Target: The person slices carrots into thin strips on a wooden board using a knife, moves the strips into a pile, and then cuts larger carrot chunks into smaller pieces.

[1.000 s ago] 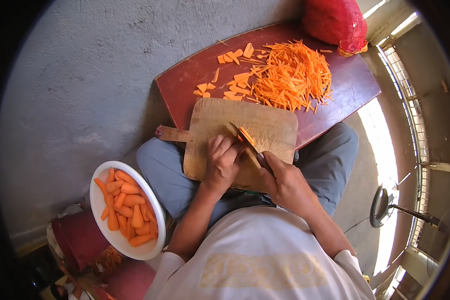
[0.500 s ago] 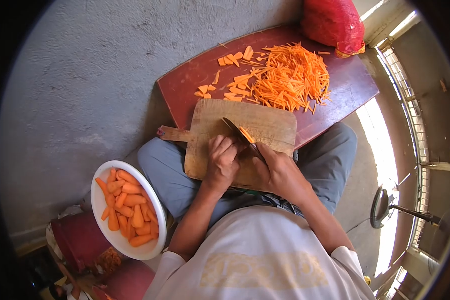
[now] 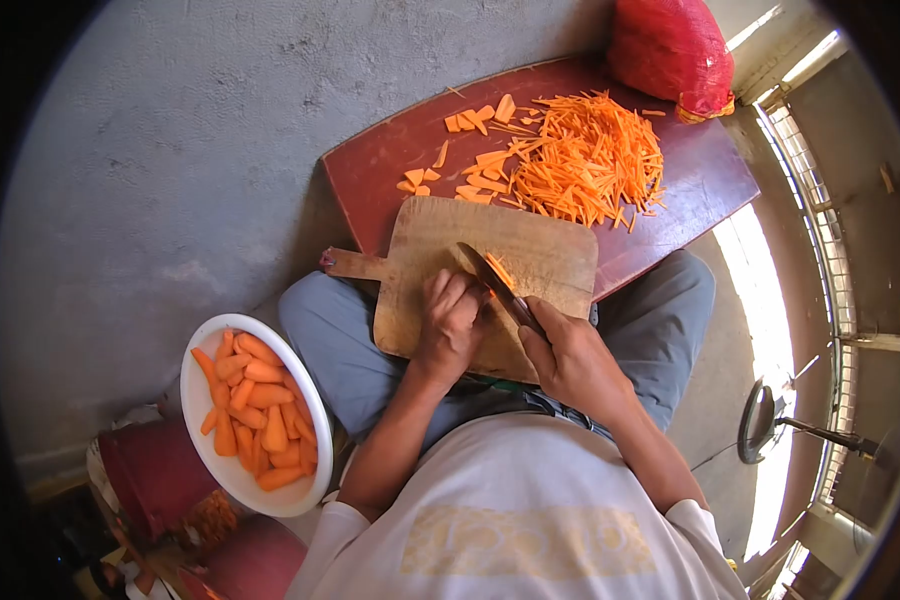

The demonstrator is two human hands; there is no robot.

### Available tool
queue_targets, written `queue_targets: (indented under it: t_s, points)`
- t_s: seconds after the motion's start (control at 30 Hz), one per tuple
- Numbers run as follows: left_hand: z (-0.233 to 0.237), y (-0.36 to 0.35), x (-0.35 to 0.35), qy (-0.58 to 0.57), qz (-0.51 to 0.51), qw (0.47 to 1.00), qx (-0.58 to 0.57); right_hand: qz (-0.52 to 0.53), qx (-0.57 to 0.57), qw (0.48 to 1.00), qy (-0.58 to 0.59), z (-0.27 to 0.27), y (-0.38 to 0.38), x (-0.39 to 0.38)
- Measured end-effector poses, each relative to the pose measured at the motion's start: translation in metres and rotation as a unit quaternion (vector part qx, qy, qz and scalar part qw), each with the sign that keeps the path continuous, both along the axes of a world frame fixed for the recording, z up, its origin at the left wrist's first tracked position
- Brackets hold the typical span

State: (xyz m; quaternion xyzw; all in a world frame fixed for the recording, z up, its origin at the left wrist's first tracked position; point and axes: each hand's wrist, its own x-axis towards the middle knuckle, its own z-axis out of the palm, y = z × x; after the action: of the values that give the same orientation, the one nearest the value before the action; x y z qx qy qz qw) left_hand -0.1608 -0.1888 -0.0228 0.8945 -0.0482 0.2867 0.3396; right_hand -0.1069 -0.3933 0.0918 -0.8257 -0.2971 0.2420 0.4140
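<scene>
A wooden cutting board rests across my lap, its upper edge at the red table. My right hand is closed round the handle of a knife, whose blade slants up and left over the board. Just left of the blade, my left hand has its fingers curled onto an orange piece of carrot, mostly hidden by fingers and blade. Thin carrot strips lie on the board right of the blade.
Shredded carrot is heaped on the red table, with flat carrot slices beside it. A red sack sits at the table's back right. At left is a white basin of whole carrots, near dark red buckets.
The knife and my right hand have shifted slightly right and down, and more of the blade's flat side shows. The whole view has moved a little.
</scene>
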Motion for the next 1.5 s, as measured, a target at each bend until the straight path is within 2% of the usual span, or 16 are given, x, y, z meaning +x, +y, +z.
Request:
queue_targets:
  t_s: [0.1, 0.2, 0.3, 0.5, 0.6, 0.7, 0.73, 0.9, 1.03, 1.17, 1.23, 1.37, 1.4, 1.5]
  points:
    - [-0.004, 0.004, -0.002, 0.026, -0.013, 0.999, 0.015, -0.021, 0.068, 0.995, -0.064, -0.021, 0.007, -0.004]
    - [0.003, 0.004, -0.004, 0.041, -0.013, 0.999, 0.027, -0.009, 0.048, 0.997, -0.057, -0.018, 0.012, 0.004]
    - [0.01, -0.002, -0.001, 0.002, 0.012, 1.0, 0.001, -0.009, 0.025, 1.0, -0.005, -0.005, 0.005, 0.002]
    - [0.005, 0.002, -0.004, 0.017, 0.01, 1.0, 0.023, -0.005, 0.022, 0.999, -0.048, -0.017, 0.011, -0.003]
    - [0.006, -0.002, -0.002, -0.014, 0.016, 1.0, 0.0, -0.008, 0.096, 0.992, -0.085, -0.018, 0.004, -0.002]
    - [0.002, 0.0, -0.001, -0.005, 0.043, 0.998, -0.045, -0.059, 0.083, 0.993, -0.055, -0.013, -0.012, -0.002]
    - [0.002, 0.001, 0.001, -0.026, 0.066, 0.997, -0.044, -0.059, 0.047, 0.997, -0.009, -0.009, -0.017, 0.001]
    - [0.009, 0.008, -0.006, -0.002, 0.146, 0.969, -0.2, 0.004, 0.093, 0.996, 0.003, -0.021, -0.02, -0.002]
    - [0.016, 0.023, -0.004, 0.028, 0.154, 0.974, -0.164, 0.0, 0.07, 0.997, -0.015, -0.025, -0.024, 0.034]
    - [0.024, 0.025, 0.008, 0.076, 0.102, 0.978, -0.167, -0.034, 0.066, 0.99, -0.123, -0.046, -0.037, 0.114]
    - [0.032, 0.027, 0.019, 0.099, 0.093, 0.981, -0.138, -0.057, 0.01, 0.991, -0.117, -0.034, -0.042, 0.146]
    - [0.031, 0.05, 0.066, 0.119, 0.072, 0.99, -0.032, -0.136, 0.091, 0.986, -0.043, -0.031, -0.051, 0.16]
    - [0.027, 0.057, 0.082, 0.116, 0.069, 0.991, 0.006, -0.162, 0.106, 0.978, 0.081, -0.022, -0.054, 0.151]
    - [0.028, 0.065, 0.132, 0.124, 0.06, 0.987, 0.08, -0.189, 0.274, 0.943, -0.01, -0.076, -0.055, 0.135]
